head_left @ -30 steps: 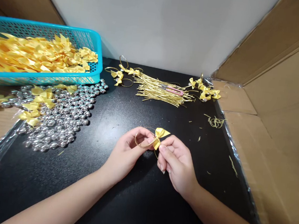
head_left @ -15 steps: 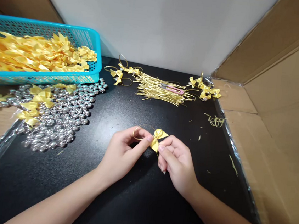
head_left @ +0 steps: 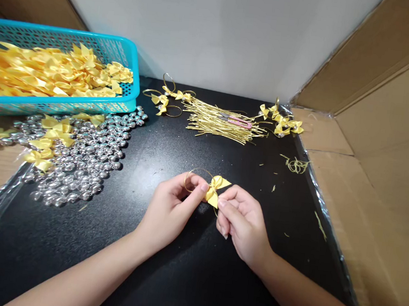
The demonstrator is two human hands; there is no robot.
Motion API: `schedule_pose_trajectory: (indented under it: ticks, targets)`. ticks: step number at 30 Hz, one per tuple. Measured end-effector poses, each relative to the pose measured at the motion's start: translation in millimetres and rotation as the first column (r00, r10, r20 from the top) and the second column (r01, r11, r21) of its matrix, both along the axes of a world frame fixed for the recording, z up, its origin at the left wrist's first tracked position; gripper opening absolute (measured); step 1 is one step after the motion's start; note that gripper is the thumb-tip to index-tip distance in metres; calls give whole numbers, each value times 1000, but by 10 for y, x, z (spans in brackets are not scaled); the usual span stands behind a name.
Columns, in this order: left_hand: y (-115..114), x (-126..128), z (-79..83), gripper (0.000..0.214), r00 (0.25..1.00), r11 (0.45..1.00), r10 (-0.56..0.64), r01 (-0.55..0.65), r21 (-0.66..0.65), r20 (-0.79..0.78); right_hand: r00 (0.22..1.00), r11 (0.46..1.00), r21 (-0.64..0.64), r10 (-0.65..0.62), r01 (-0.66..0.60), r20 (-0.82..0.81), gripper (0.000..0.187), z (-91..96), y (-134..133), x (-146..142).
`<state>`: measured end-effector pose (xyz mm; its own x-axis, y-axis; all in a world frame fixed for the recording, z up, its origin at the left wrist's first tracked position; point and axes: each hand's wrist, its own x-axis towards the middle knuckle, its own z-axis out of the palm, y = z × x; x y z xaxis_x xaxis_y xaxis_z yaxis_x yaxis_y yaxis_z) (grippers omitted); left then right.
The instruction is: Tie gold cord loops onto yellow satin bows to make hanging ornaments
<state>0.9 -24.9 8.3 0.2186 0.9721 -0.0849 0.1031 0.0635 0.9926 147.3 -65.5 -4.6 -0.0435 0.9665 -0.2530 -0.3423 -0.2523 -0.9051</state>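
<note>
Over the black table, my left hand [head_left: 169, 208] pinches the left side of a yellow ribbon bow [head_left: 215, 190] between thumb and forefinger. A thin gold cord [head_left: 199, 169] makes a loop above these fingers and meets the bow at its knot. On the bow's right, my right hand [head_left: 243, 223] has thumb and forefinger pressed together. A short piece of the cord shows below the bow, beside the right fingertips, so this hand appears to grip the cord's end. Whatever lies between the fingertips is hidden.
A turquoise basket [head_left: 133, 82] of yellow bows stands at the left. Silver beads [head_left: 90, 160] spread before it, with several bows on top. Gold cords [head_left: 222, 125] lie at the back under pink-handled snips [head_left: 239, 122]. Looped bows [head_left: 284, 125] and cord scraps [head_left: 296, 165] lie right.
Almost nothing differs. Both hands keep their pinch on the bow and cord, and the loop has shifted very slightly to the right.
</note>
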Motion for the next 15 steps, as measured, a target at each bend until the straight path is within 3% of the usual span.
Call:
schedule_pose_trajectory:
  ticks: [6, 15]
  targets:
    - [-18, -18, -29, 19, 999, 998, -11, 14, 64, -46, 1000, 1000, 5, -3, 4, -19, 23, -28, -4, 1]
    - [-36, -32, -66, 14, 954, 920, 58, 62, 386, -293, 1000, 1000, 8, 0, 0, 1, 22, -17, -7, -5]
